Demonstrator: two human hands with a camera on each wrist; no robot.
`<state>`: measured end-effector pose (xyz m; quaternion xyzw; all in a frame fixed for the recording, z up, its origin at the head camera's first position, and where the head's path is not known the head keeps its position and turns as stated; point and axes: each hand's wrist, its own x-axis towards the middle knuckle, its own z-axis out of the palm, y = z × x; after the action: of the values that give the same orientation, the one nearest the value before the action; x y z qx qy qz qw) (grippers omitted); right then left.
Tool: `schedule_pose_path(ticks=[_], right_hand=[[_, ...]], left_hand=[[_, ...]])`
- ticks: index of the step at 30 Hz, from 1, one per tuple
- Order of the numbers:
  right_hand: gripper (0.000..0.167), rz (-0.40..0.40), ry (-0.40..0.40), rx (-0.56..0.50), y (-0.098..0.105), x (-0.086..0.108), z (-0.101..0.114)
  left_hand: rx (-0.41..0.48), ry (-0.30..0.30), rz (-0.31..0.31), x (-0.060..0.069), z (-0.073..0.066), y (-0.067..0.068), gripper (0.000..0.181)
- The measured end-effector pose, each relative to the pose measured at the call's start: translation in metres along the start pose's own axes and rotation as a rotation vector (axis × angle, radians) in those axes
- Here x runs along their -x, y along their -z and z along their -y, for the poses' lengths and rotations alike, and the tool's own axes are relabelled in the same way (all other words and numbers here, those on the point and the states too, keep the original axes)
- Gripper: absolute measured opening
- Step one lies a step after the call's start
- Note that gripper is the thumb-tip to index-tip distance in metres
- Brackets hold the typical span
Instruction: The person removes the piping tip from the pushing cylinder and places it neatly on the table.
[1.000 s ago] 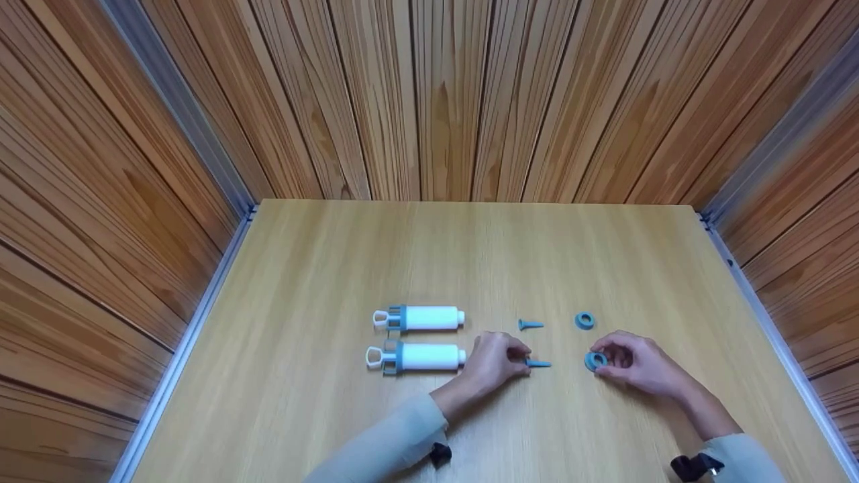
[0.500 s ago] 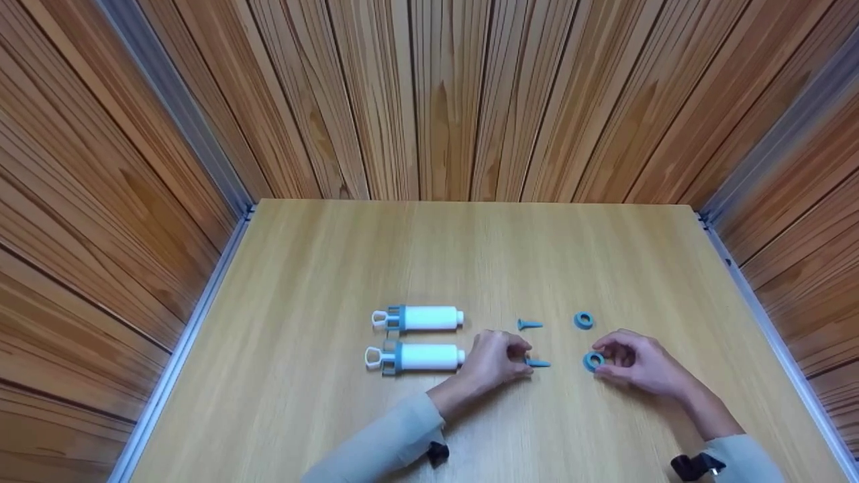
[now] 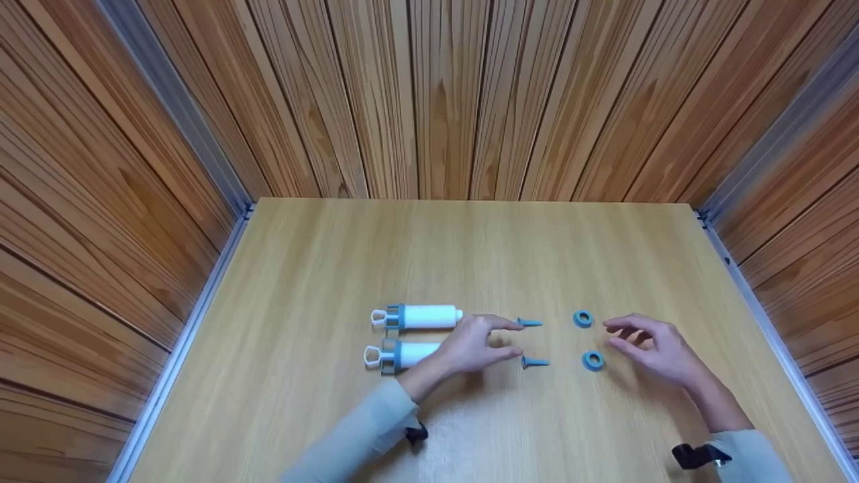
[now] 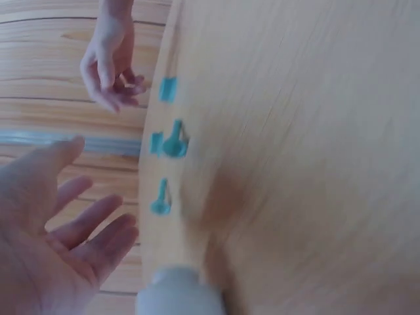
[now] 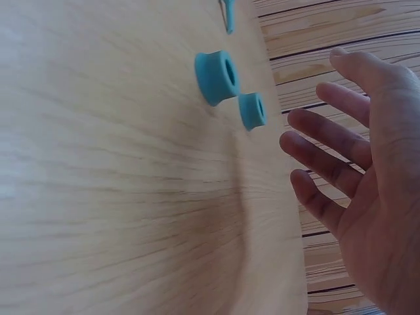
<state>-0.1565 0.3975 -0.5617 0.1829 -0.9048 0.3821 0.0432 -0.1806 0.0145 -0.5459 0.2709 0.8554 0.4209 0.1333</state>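
Observation:
My left hand [image 3: 470,343] is over the white tips of two syringe-like cylinders, thumb and fingers spread and holding nothing. The far cylinder [image 3: 429,316] and the near cylinder [image 3: 417,354], partly covered by the hand, each have a blue collar and a white loop handle. Just beyond the fingertips lie two small blue flared pins, the far pin [image 3: 530,323] and the near pin [image 3: 535,363]. To their right rest two blue rings, the far ring [image 3: 582,318] and the near ring [image 3: 593,361]. My right hand [image 3: 654,345] hovers beside the rings, fingers apart and loosely bent [image 5: 328,157].
The pale wooden tabletop [image 3: 322,255] reaches back to a plank wall [image 3: 443,100]. Metal rails [image 3: 188,342] run along its sides. A dark wrist mount [image 3: 694,457] sits on the right sleeve, and another [image 3: 416,433] on the left.
My left hand has let go of the near pin and moved back to the left and away from me. My right hand has released the near ring and shifted slightly right and farther up the table.

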Motion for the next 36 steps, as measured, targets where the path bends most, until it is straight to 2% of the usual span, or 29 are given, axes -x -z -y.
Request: schedule_pose_path(ticks=[5,11,18,23,30,36], right_hand=[[0.030,-0.005,0.023,-0.019,0.006,-0.005,0.002],[0.038,0.025,0.037,-0.065,0.014,-0.008,-0.001],[0.041,0.044,0.003,-0.107,0.025,-0.005,-0.008],[0.041,0.040,0.000,-0.128,0.032,-0.002,-0.012],[0.040,0.003,-0.007,-0.141,0.037,-0.004,-0.016],[0.040,-0.068,0.000,-0.135,0.043,-0.021,-0.016]], left_hand=[[-0.014,0.003,0.104,0.009,0.004,0.028,0.049],[-0.011,-0.007,0.121,0.025,0.011,0.060,0.054],[0.100,-0.010,0.072,0.044,0.029,0.094,0.057],[0.156,0.014,0.040,0.058,0.044,0.114,0.057],[0.108,0.014,-0.014,0.073,0.057,0.141,0.057],[0.065,0.038,-0.111,0.078,0.064,0.165,0.059]])
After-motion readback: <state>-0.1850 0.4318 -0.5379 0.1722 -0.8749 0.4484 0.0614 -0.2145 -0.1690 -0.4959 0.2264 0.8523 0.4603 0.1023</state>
